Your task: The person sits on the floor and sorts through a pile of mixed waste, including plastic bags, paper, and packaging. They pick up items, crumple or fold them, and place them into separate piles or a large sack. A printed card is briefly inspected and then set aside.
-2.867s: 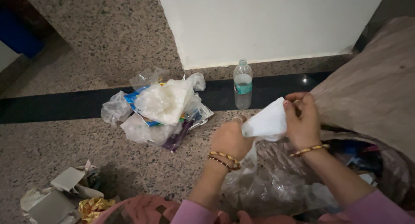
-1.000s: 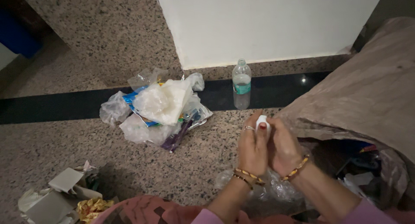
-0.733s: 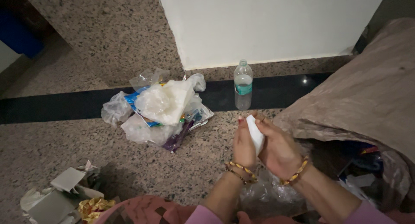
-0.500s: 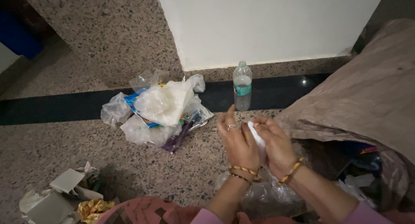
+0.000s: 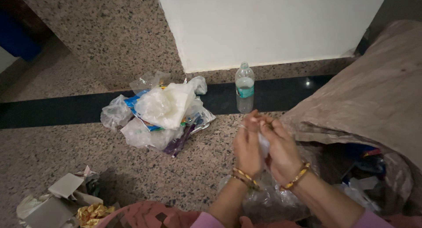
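My left hand (image 5: 246,145) and my right hand (image 5: 278,147) are pressed together, palms facing, over the speckled stone floor. Between them is a small folded white plastic bag (image 5: 264,144); only a thin strip of it shows. Both hands grip it, and the fingertips meet at the top. Each wrist wears gold and dark bangles. Directly below my hands lies crumpled clear plastic (image 5: 268,199).
A heap of plastic bags and wrappers (image 5: 160,111) lies to the left. A clear water bottle (image 5: 244,87) stands on the dark floor strip behind my hands. A large brown sack (image 5: 373,100) lies open at the right. Torn cardboard and gold foil (image 5: 61,204) sit at the lower left.
The white bag was spread wide between my hands, then folded small. My palms have closed around it and my left fingers have come down onto it.
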